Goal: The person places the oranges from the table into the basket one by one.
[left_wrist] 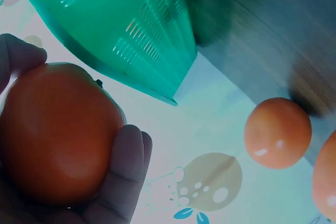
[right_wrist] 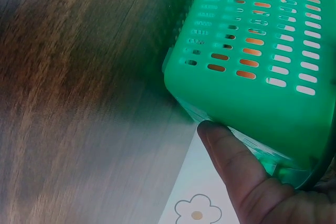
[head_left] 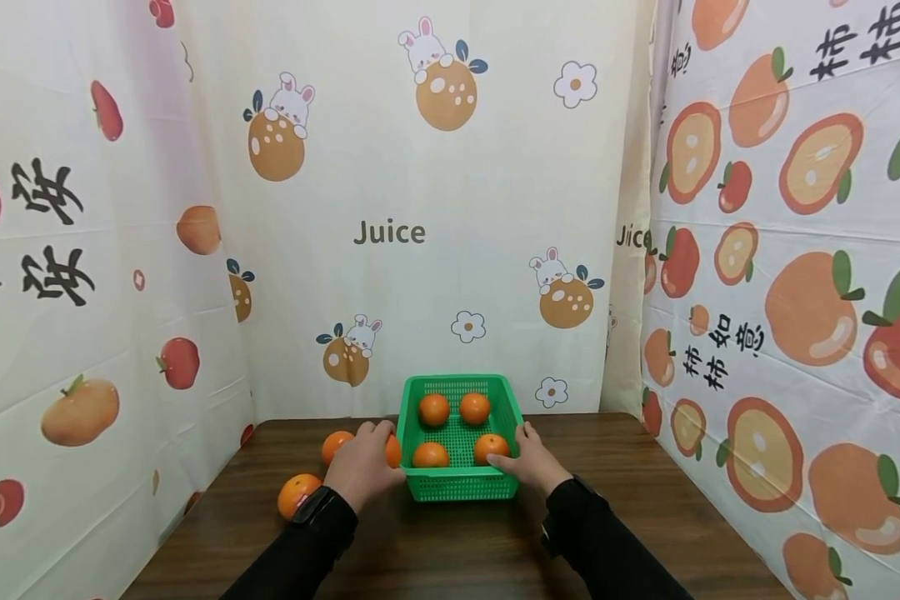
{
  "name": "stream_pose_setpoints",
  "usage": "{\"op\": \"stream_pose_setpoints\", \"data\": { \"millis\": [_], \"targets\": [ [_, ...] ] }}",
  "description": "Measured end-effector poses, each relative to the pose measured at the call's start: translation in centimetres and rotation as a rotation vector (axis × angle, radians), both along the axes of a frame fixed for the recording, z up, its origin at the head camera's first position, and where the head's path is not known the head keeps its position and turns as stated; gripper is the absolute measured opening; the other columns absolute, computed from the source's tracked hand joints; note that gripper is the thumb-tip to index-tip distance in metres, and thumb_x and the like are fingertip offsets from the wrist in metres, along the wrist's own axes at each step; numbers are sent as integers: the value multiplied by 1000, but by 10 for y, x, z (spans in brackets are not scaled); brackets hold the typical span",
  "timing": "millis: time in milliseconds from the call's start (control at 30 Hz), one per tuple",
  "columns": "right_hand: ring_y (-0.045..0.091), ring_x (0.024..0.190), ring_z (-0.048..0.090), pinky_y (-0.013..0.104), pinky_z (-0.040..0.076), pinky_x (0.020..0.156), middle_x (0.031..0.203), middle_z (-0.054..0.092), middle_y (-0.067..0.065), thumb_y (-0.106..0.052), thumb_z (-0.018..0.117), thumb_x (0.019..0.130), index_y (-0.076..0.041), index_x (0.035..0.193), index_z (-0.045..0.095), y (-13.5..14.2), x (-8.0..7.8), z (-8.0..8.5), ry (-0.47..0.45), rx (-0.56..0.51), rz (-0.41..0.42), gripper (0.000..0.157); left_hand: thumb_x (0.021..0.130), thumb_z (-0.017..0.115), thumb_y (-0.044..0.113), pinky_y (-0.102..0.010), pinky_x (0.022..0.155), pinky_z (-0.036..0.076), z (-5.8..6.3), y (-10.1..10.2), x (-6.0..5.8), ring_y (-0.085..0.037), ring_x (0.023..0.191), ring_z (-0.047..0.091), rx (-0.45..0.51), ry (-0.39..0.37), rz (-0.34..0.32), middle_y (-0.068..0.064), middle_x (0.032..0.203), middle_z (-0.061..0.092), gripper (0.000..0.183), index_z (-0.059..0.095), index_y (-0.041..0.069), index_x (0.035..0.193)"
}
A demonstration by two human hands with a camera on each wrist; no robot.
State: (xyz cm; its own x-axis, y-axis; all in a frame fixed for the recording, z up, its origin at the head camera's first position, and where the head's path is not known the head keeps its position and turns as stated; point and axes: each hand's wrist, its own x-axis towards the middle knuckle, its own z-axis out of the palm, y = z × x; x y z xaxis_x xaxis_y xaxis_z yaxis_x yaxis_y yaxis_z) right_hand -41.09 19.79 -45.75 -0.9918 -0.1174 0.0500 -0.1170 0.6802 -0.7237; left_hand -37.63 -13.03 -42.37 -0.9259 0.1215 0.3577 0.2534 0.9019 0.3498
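Observation:
My left hand (head_left: 365, 467) grips an orange (left_wrist: 62, 135), its fingers and thumb curled round the fruit, just left of a green plastic basket (head_left: 461, 485). In the left wrist view the held orange is apart from the basket wall. With my right hand (head_left: 534, 463) I hold the basket at its right front corner, thumb over the rim. A finger (right_wrist: 231, 156) of that hand lies along the outer wall in the right wrist view. Several oranges sit inside the basket, including one near the right thumb (head_left: 491, 447) and one at the back left (head_left: 434, 409).
Two loose oranges lie on the brown wooden table (head_left: 645, 517) left of the basket: one farther back (head_left: 335, 445), one nearer (head_left: 297, 495) beside my left wrist. Fruit-printed cloths (head_left: 420, 292) hang behind the table and at both sides.

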Motion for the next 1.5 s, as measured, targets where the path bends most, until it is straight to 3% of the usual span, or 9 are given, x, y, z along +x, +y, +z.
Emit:
{"op": "stream_pose_setpoints", "data": {
  "millis": [200,400,933,1200,1500],
  "targets": [
    [51,161,20,66,27,127,178,2,26,-51,72,100,5,168,17,-1,-1,1,-6,-8,-1,103,78,88,36,-39,77,57,8,4,-2,-23,81,57,-1,12,2,-13,130,64,74,61,16,145],
    [51,160,21,66,27,126,178,3,27,-52,72,100,4,168,18,-2,-3,1,-11,-2,-5,104,79,88,35,-36,73,54,15,9,-6,-22,78,56,-11,26,-10,-7,113,63,67,62,18,138],
    [52,159,23,66,29,125,177,5,27,-51,72,100,5,168,18,-1,-3,-2,10,-7,2,103,78,86,33,-35,74,55,12,21,-16,-20,81,57,72,22,-53,-7,115,62,67,62,15,138],
    [50,160,23,66,29,126,178,4,25,-47,71,102,4,168,18,1,-4,-6,5,-2,-9,99,80,88,32,-36,77,56,9,35,-26,-20,86,59,98,7,-85,-10,129,64,70,61,16,142],
    [49,160,22,65,28,126,178,3,25,-50,72,100,3,168,18,1,-2,-3,-6,-18,-8,102,80,87,31,-35,74,55,13,51,-33,-21,85,58,122,-18,-107,-8,121,62,73,59,16,145]
  ]
}}
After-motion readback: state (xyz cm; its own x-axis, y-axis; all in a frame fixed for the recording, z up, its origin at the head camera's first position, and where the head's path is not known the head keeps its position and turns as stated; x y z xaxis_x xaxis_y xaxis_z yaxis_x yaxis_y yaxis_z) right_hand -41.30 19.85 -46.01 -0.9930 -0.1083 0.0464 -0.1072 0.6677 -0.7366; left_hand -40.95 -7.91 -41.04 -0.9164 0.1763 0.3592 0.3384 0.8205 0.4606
